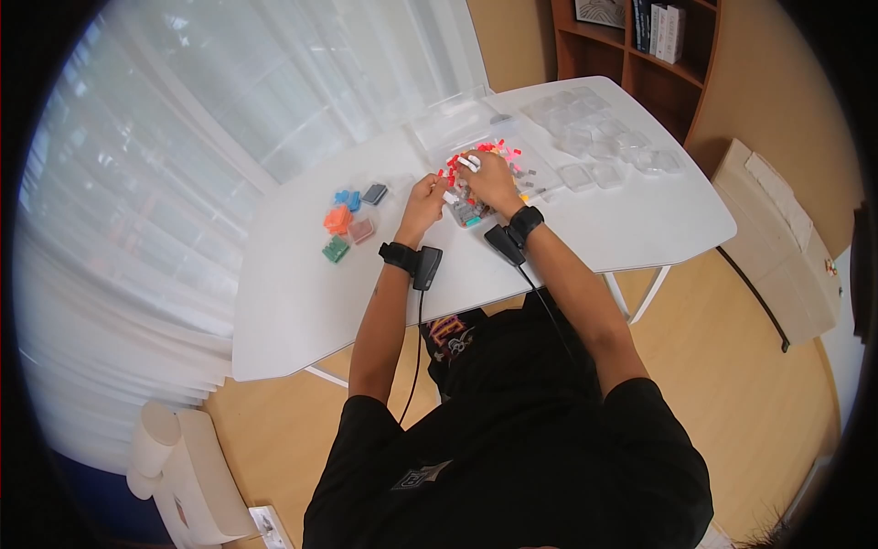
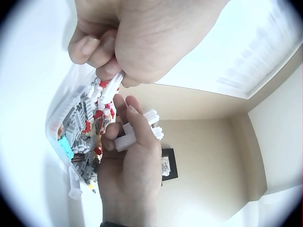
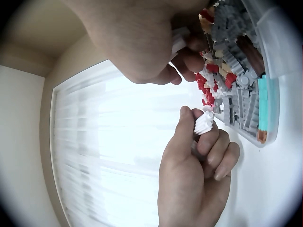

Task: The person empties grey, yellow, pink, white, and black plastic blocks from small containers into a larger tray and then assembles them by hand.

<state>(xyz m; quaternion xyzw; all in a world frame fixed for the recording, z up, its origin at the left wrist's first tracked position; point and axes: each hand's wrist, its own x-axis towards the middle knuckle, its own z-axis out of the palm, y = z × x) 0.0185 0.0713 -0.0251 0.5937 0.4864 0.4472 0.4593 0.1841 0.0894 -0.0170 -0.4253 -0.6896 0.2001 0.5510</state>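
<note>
My left hand (image 1: 422, 203) pinches white toy building bricks (image 3: 204, 122) between thumb and fingers, beside the near left side of a clear plastic box (image 3: 271, 111). My right hand (image 1: 494, 181) is over the box. In the left wrist view it holds white bricks (image 2: 126, 142) between its thumb and curled fingers, their studded ends sticking out past the thumb. Loose bricks fill the box: grey bricks (image 2: 78, 120), red ones (image 3: 230, 79), a turquoise piece (image 2: 65, 147) and a brown piece (image 3: 250, 54). Some of the bricks are hidden behind my hands.
Left on the white table (image 1: 302, 311) are small clear containers with orange bricks (image 1: 337, 219), green bricks (image 1: 336, 248), blue bricks (image 1: 347, 199) and dark bricks (image 1: 374, 193). Several clear containers (image 1: 599, 128) cluster at the right. A curtain (image 1: 183, 137) hangs behind the table.
</note>
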